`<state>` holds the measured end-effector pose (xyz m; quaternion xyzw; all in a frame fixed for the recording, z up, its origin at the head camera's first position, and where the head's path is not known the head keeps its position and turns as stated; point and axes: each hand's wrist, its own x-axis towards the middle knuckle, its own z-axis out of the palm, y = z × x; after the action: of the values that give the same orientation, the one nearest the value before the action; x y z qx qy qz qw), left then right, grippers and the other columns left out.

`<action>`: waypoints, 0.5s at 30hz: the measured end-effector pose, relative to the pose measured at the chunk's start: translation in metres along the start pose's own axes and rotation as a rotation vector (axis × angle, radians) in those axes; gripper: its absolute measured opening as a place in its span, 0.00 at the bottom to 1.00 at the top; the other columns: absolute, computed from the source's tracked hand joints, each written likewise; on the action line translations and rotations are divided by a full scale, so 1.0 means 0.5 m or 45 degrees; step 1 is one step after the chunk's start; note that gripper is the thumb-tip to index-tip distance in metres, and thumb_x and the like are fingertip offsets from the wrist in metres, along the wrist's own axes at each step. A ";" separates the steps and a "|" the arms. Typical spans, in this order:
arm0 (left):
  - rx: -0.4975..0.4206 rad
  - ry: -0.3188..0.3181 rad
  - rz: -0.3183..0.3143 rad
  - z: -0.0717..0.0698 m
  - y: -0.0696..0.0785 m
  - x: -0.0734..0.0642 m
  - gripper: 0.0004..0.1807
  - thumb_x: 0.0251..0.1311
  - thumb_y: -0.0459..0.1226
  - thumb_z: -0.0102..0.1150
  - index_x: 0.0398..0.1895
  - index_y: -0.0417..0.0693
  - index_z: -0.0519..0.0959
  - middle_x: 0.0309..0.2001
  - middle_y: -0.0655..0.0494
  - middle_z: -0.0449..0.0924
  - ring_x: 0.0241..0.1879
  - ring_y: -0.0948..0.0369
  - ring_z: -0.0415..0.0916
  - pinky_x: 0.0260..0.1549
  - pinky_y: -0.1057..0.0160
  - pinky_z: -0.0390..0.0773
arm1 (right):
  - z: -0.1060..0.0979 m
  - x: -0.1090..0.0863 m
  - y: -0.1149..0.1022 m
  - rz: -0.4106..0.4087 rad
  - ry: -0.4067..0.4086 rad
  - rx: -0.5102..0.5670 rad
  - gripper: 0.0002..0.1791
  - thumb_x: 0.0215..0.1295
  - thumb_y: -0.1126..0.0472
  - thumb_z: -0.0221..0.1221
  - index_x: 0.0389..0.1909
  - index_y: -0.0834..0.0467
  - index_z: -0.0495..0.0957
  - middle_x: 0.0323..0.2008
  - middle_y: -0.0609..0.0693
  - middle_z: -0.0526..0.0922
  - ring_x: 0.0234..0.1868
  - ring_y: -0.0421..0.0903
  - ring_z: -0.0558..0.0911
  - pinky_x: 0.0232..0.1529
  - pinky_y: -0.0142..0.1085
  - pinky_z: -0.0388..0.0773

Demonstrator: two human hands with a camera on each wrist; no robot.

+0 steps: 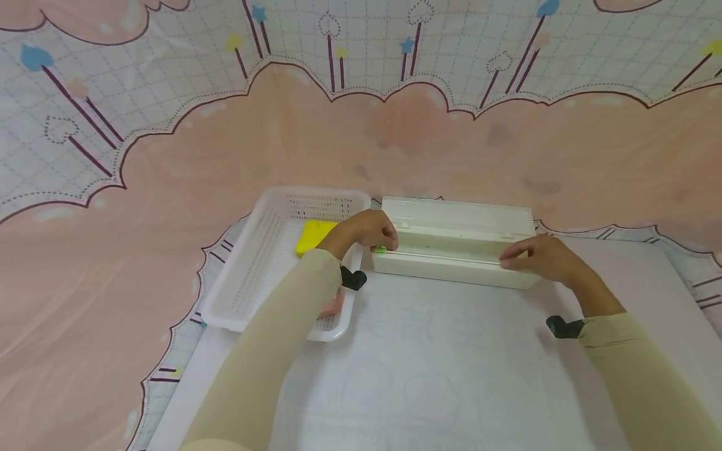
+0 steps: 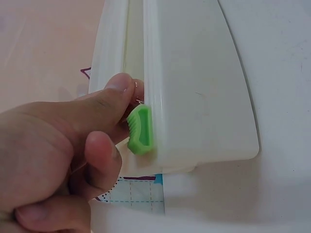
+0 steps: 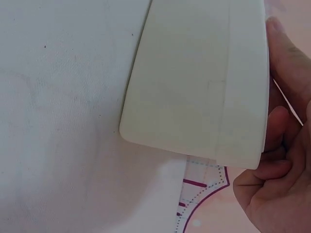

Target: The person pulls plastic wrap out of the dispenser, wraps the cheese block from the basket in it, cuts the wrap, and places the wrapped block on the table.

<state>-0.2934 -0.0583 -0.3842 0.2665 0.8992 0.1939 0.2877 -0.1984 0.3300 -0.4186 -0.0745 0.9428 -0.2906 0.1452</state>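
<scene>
A long white cling film dispenser [image 1: 451, 273] stands with its lid [image 1: 457, 215] raised. At its left end is a green slide cutter [image 2: 141, 130] on the front rail. My left hand [image 1: 369, 228] is beside that cutter, thumb and finger pinching a bit of clear film [image 2: 138, 92] that glints at the fingertips. At the opposite end, my right hand [image 1: 544, 258] has its fingers curled at the dispenser's corner, with the thumb [image 3: 276, 29] against the rim. What lies between the right fingertips is hidden by the box.
Left of the dispenser stands a white perforated basket [image 1: 237, 294], holding a yellow item [image 1: 313, 235] and a pinkish item [image 1: 331, 305] partly hidden by my sleeve. A white board [image 1: 440, 376] lies beneath, over a patterned cloth [image 1: 186, 263].
</scene>
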 end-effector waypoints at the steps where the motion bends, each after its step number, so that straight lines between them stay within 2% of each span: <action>1: -0.006 -0.001 -0.002 0.000 0.000 -0.001 0.07 0.69 0.43 0.64 0.43 0.54 0.88 0.31 0.57 0.82 0.26 0.61 0.74 0.39 0.63 0.76 | 0.000 0.000 0.001 0.002 0.000 0.005 0.20 0.65 0.42 0.67 0.48 0.52 0.88 0.45 0.51 0.86 0.44 0.50 0.74 0.37 0.37 0.70; 5: -0.031 0.000 0.003 0.000 -0.001 -0.002 0.07 0.69 0.43 0.64 0.42 0.53 0.88 0.31 0.57 0.82 0.28 0.59 0.75 0.39 0.63 0.76 | -0.001 0.000 0.002 0.015 -0.003 0.019 0.21 0.66 0.43 0.66 0.49 0.54 0.88 0.43 0.51 0.85 0.45 0.51 0.74 0.38 0.37 0.70; 8: -0.058 0.009 0.028 0.001 -0.004 -0.002 0.08 0.70 0.42 0.63 0.42 0.52 0.88 0.31 0.57 0.82 0.32 0.51 0.79 0.37 0.64 0.75 | 0.000 0.001 0.001 0.003 -0.005 -0.013 0.23 0.67 0.40 0.64 0.54 0.51 0.86 0.52 0.57 0.85 0.46 0.52 0.74 0.38 0.38 0.70; 11: -0.074 0.029 0.068 0.000 -0.008 -0.002 0.08 0.70 0.42 0.62 0.43 0.50 0.88 0.30 0.57 0.83 0.35 0.47 0.81 0.35 0.65 0.75 | 0.000 0.002 -0.002 -0.024 -0.017 -0.053 0.27 0.68 0.37 0.62 0.59 0.49 0.84 0.63 0.61 0.81 0.57 0.62 0.77 0.50 0.51 0.77; 13: -0.070 0.042 0.104 -0.002 -0.012 -0.002 0.09 0.71 0.42 0.61 0.43 0.50 0.88 0.30 0.57 0.84 0.35 0.47 0.82 0.35 0.65 0.74 | 0.001 0.004 -0.008 -0.043 -0.028 -0.077 0.27 0.69 0.37 0.61 0.60 0.50 0.83 0.66 0.62 0.78 0.63 0.68 0.75 0.58 0.61 0.74; 15: -0.076 0.052 0.129 -0.003 -0.016 -0.001 0.10 0.72 0.42 0.60 0.43 0.49 0.88 0.31 0.57 0.84 0.34 0.48 0.82 0.36 0.65 0.74 | 0.003 0.004 -0.015 -0.037 -0.035 -0.095 0.28 0.69 0.36 0.60 0.59 0.50 0.84 0.66 0.63 0.77 0.69 0.71 0.69 0.64 0.69 0.66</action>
<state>-0.2970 -0.0652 -0.3868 0.2991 0.8840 0.2404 0.2671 -0.1993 0.3225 -0.4157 -0.0975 0.9497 -0.2562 0.1512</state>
